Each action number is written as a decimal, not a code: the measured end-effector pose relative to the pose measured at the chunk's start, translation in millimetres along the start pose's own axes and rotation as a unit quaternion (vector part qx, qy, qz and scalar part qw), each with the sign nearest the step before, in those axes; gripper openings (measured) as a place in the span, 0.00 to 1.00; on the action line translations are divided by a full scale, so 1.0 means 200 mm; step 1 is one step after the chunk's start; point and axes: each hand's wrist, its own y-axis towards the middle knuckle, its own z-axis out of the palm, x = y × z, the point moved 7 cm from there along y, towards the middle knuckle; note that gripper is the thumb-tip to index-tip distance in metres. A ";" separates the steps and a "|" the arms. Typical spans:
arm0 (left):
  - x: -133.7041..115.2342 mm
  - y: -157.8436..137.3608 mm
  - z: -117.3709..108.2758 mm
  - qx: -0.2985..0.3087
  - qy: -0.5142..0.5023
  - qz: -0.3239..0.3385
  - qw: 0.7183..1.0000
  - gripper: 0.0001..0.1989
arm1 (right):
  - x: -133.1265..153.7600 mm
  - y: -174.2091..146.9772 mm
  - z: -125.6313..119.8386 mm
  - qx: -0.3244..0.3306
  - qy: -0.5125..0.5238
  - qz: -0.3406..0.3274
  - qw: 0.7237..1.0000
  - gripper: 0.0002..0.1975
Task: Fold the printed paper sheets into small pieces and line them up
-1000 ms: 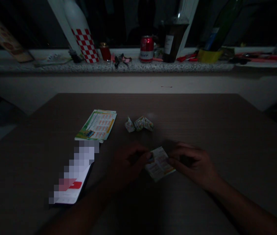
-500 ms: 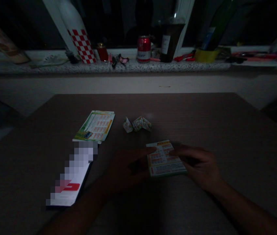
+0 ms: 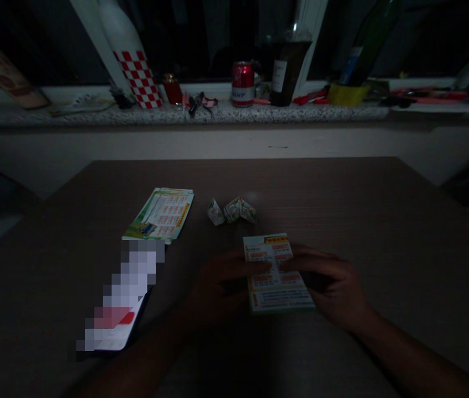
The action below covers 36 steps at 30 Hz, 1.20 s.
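Note:
Between my two hands is a small printed paper sheet [image 3: 280, 293] with orange boxes and a yellow strip at its far edge. My left hand [image 3: 221, 279] grips its left side, fingertips lying over the print. On the right side my right hand [image 3: 333, 282] pinches the same paper, index finger on top and the rest partly hidden beneath. Just beyond stand small folded paper pieces [image 3: 239, 210], apart from both hands. A stack of similar printed sheets [image 3: 168, 213] lies to the left.
A lit phone [image 3: 122, 331], partly pixelated, lies below the stack, close to my left forearm. Along the stone windowsill [image 3: 201, 115] at the back are a red can [image 3: 242, 85], a checkered bottle [image 3: 141, 77], a dark cup [image 3: 286, 72] and a yellow container [image 3: 348, 92]. The scene is dim.
The paper now shows more of its face and looks longer, its far edge slightly higher. My left fingers have slid a little inward and down over it. The other things stay put.

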 end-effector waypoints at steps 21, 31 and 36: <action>-0.05 0.02 0.01 0.016 0.173 0.004 0.985 0.12 | 0.00 0.03 -0.01 -0.042 -0.013 0.025 0.999 0.05; -0.07 0.03 -0.02 -0.019 0.185 0.008 0.983 0.09 | 0.01 0.03 -0.01 -0.053 -0.037 0.034 0.997 0.08; -0.07 0.02 -0.11 -0.121 0.195 -0.010 0.973 0.07 | 0.02 0.02 0.01 -0.015 -0.080 0.010 0.997 0.06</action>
